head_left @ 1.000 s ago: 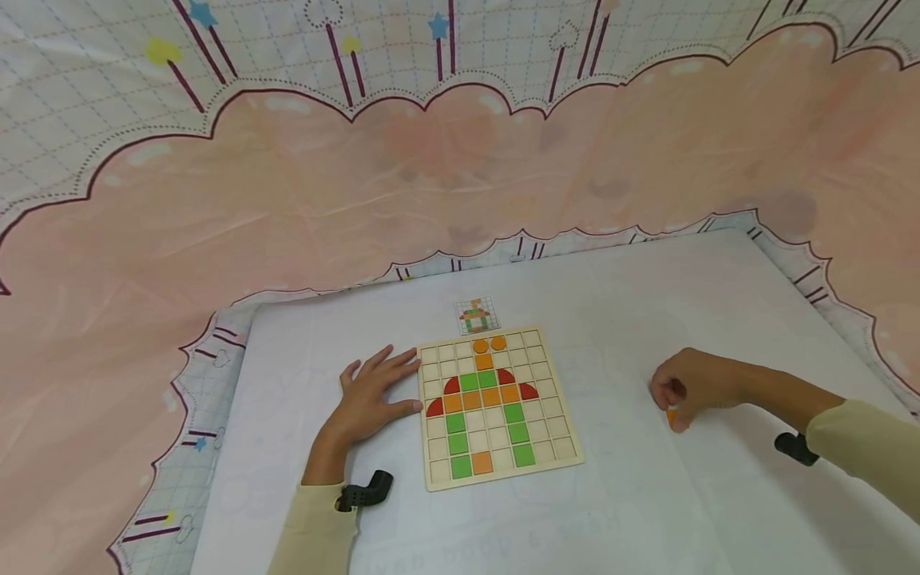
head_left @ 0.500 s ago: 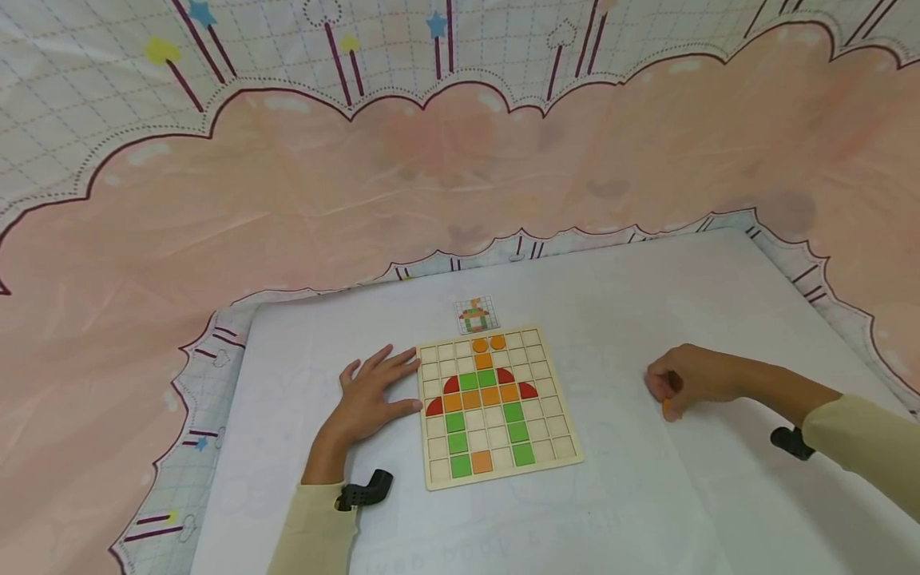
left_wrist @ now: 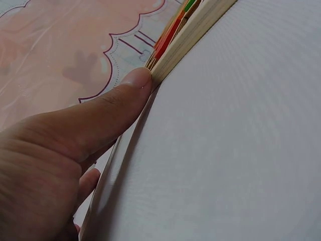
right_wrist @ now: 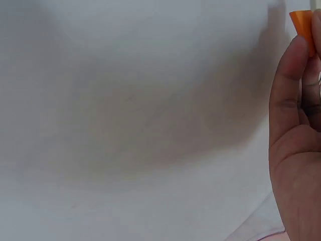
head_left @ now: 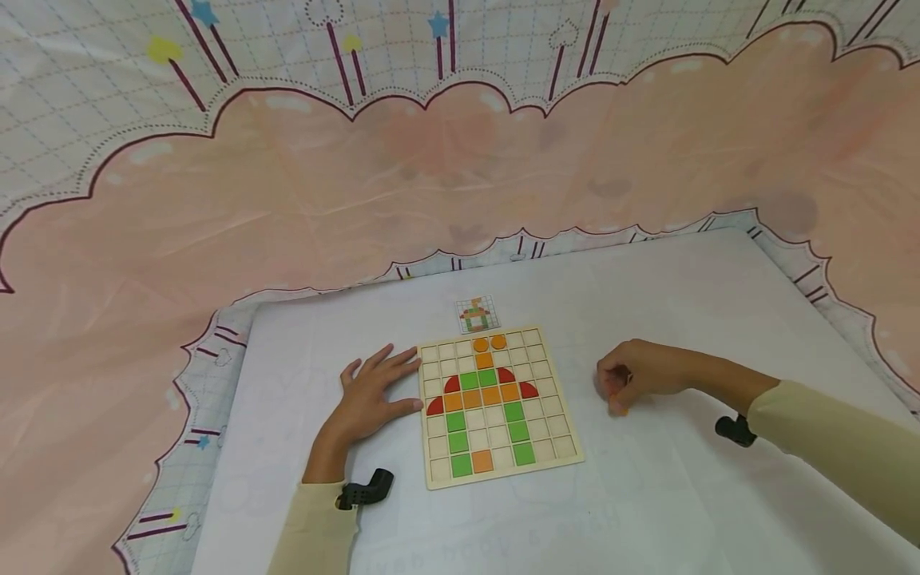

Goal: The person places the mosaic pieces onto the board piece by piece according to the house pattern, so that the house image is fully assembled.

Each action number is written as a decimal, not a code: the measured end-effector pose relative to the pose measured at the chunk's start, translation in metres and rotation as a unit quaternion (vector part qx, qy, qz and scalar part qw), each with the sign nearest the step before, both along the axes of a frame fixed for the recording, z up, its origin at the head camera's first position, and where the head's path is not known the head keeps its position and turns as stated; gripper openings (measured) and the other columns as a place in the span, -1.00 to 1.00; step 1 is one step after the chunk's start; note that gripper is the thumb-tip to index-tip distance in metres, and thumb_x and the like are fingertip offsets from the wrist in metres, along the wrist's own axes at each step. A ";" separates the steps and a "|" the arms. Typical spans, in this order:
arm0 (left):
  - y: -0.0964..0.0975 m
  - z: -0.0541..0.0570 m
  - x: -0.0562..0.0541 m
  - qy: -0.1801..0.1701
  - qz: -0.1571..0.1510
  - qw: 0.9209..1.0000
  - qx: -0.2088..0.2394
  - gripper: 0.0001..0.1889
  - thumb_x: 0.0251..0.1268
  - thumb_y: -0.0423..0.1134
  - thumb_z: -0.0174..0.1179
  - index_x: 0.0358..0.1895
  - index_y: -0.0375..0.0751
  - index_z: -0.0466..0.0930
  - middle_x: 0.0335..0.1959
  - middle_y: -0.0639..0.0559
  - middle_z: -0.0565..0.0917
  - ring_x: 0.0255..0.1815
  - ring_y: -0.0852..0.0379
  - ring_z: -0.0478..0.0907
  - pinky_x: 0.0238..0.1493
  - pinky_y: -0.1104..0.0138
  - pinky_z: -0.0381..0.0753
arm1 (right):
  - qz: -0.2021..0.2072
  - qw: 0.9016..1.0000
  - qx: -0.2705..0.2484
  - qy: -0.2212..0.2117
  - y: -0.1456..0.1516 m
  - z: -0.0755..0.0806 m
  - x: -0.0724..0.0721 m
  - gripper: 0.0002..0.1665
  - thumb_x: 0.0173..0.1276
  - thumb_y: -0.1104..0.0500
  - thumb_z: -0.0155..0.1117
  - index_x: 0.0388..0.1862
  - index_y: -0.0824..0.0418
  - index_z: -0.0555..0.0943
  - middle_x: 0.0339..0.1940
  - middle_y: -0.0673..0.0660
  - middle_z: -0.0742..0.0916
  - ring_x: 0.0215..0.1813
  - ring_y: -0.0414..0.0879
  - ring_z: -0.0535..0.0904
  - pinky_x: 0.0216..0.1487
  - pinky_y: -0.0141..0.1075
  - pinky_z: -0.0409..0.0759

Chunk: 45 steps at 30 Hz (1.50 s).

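A wooden grid board (head_left: 553,409) lies on the white table, with green and orange square tiles, red quarter-round tiles and two orange round tiles set in its cells. My left hand (head_left: 368,399) rests at the board's left edge, fingers spread and fairly straight. In the left wrist view, the thumb (left_wrist: 113,110) touches the side of the board. To the right of the board, my right hand (head_left: 647,371) pinches a small orange tile (right_wrist: 302,25) between thumb and fingers, low over the table. Most of that tile is hidden by the fingers.
A small pattern card (head_left: 477,315) showing a coloured grid figure lies just beyond the board's far edge. The white tabletop (head_left: 683,295) reaches back to a peach patterned cloth (head_left: 431,176). A dark device (head_left: 366,489) is on the left wrist.
My right hand has moved left toward the board, carrying the orange tile. The left hand and the board have stayed in place.
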<state>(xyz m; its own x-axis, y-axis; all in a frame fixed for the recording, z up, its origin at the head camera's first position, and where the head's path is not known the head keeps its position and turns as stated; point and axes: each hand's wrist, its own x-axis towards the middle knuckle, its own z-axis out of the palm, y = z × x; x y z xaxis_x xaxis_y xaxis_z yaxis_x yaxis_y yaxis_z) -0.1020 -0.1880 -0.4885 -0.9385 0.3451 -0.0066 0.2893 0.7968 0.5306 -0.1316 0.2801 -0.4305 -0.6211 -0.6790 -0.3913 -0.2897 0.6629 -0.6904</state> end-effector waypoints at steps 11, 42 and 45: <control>0.001 0.001 0.000 0.005 -0.009 1.000 -0.004 -0.23 0.13 0.13 0.47 0.46 0.10 0.47 0.58 0.12 0.35 0.69 -0.12 -0.02 0.50 -0.34 -0.29 | 0.021 0.998 -0.040 -0.032 -0.058 -0.003 0.000 -0.80 0.17 0.12 0.60 -0.32 -0.04 0.70 -0.42 -0.14 0.63 -0.23 -0.17 0.54 -0.19 -0.39 0.57; 0.001 0.003 0.002 0.001 -0.004 1.000 0.000 -0.26 0.07 0.09 0.52 0.39 0.08 0.55 0.57 0.15 0.37 0.69 -0.10 -0.03 0.51 -0.34 -0.31 | 0.023 0.997 -0.056 -0.040 -0.151 -0.012 0.037 -0.79 0.14 0.23 0.61 -0.46 -0.07 0.75 -0.52 -0.14 0.74 -0.42 -0.27 0.60 -0.32 -0.41 0.59; 0.001 0.003 0.002 0.002 -0.004 1.000 0.000 -0.26 0.07 0.09 0.53 0.39 0.07 0.55 0.57 0.15 0.37 0.69 -0.11 -0.02 0.51 -0.34 -0.31 | 0.024 0.998 -0.054 -0.037 -0.154 -0.012 0.039 -0.79 0.12 0.24 0.62 -0.48 -0.04 0.75 -0.55 -0.14 0.74 -0.46 -0.28 0.60 -0.36 -0.40 0.60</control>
<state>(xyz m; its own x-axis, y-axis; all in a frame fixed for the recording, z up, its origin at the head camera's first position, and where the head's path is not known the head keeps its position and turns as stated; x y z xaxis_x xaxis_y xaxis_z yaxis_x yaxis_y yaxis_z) -0.1001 -0.1867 -0.4850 -0.9355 0.3532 -0.0018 0.2987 0.7938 0.5298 -0.0921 0.1261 -0.4426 -0.5597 -0.7477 -0.3573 -0.2644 0.5697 -0.7781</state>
